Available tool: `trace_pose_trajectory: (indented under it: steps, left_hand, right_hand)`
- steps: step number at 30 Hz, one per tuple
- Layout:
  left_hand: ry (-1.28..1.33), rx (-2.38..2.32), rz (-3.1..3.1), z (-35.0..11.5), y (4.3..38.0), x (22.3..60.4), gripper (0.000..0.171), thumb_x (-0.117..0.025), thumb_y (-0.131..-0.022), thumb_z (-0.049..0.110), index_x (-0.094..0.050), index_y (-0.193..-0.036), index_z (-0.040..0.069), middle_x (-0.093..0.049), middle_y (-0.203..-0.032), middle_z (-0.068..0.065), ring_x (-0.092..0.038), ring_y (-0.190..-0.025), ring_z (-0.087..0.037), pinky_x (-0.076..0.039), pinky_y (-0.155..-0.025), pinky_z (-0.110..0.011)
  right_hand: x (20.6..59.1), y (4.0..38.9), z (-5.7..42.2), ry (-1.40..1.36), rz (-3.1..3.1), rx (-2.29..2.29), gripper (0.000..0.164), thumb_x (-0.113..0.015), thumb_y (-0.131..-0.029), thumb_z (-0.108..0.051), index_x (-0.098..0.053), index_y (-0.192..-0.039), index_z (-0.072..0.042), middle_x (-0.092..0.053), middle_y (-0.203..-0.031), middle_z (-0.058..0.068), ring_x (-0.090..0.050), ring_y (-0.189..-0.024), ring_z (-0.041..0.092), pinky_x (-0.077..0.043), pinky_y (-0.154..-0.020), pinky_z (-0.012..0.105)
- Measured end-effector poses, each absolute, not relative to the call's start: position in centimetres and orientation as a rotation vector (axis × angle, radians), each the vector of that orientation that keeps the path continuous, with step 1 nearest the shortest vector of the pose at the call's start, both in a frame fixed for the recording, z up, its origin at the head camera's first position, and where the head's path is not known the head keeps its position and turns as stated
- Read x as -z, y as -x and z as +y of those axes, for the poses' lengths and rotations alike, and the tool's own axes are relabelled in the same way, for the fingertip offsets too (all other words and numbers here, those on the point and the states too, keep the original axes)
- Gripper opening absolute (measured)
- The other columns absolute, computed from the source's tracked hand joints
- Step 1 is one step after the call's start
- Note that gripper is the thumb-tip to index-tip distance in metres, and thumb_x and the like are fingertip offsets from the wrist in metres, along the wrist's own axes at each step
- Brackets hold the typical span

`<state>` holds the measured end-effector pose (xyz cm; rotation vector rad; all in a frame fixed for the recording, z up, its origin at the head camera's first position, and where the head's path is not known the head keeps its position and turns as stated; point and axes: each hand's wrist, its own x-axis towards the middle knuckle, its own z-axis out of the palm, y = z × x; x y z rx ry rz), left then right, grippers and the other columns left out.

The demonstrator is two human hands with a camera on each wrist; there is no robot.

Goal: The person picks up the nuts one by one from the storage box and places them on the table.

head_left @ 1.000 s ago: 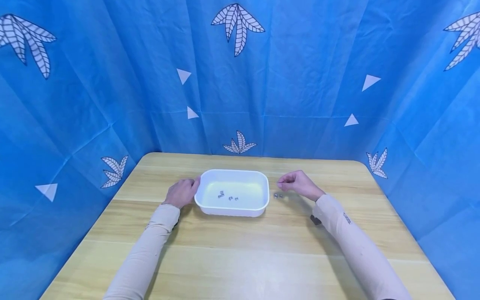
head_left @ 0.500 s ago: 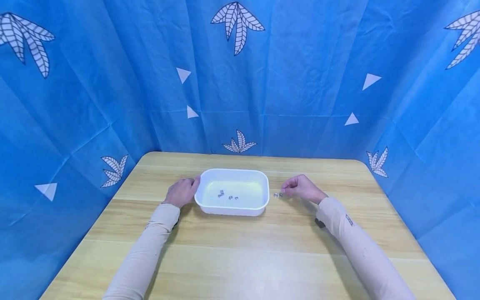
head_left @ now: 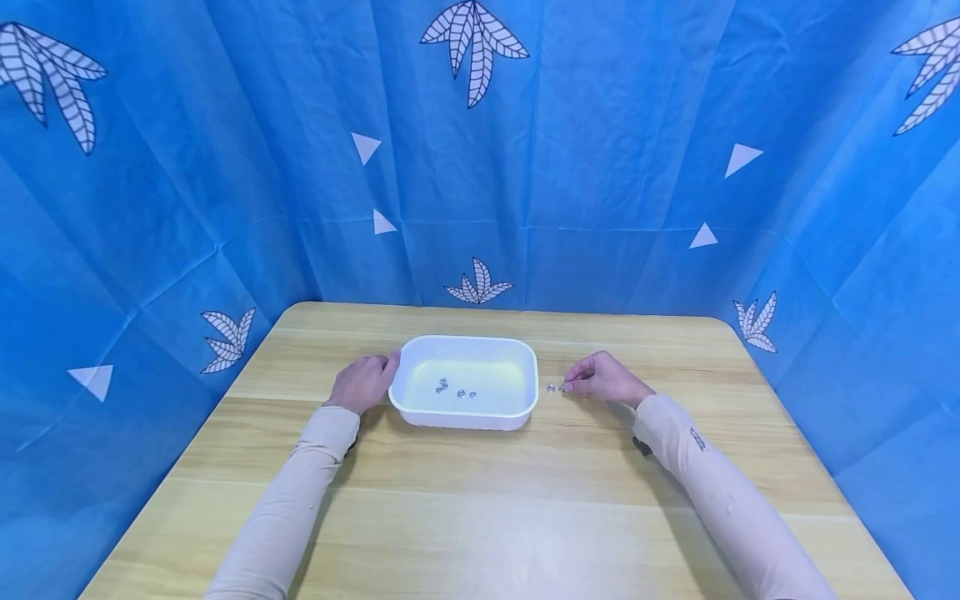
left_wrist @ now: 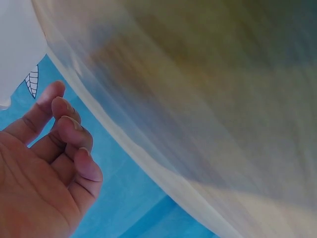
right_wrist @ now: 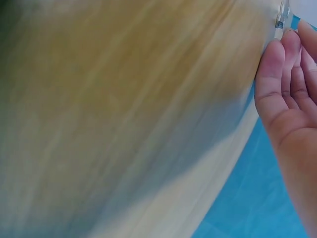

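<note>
A white plastic basin [head_left: 465,421] stands on the wooden table, with several small shiny, silvery pieces [head_left: 461,393] on its floor. My left hand [head_left: 362,385] holds the basin's left rim, thumb at the edge and the other fingers curled outside in the left wrist view. To the right of the basin, my right hand [head_left: 603,379] is down at the tabletop. Thumb and fingertips pinch a small silvery piece [head_left: 561,388], partly hidden by them. Another silvery piece [head_left: 551,388] lies just left of it, nearer the basin. Their exact kind is too small to tell.
The pale wooden table [head_left: 480,517] extends towards me and has rounded far corners. Blue curtain [head_left: 622,167] with white leaf and triangle prints surrounds it at the back and both sides.
My right hand has come down and slightly right, from beyond the loose silvery pieces to the right-hand one, where its fingertips now are. My left hand and the basin have stayed put.
</note>
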<state>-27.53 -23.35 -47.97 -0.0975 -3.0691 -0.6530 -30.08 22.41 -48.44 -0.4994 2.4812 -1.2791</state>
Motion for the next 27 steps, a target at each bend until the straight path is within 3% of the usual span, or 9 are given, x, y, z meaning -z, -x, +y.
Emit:
trace_pose_trajectory:
  steps: [27]
  left_hand:
    - [0.126,0.625,-3.078,-23.62,27.31,47.65,0.081,-0.015,-0.109,0.057,-0.067,-0.131,-0.001,-0.069,-0.130,-0.024,-0.065,-0.120,-0.045,-0.052,-0.099,-0.059]
  right_hand:
    - [48.57,29.55,22.54,0.589,2.620,1.097,0.012,-0.077,-0.089,-0.004,-0.076,-0.099,0.003,-0.079,-0.095,0.016,-0.070,-0.081,0.014,-0.056,-0.074,0.023]
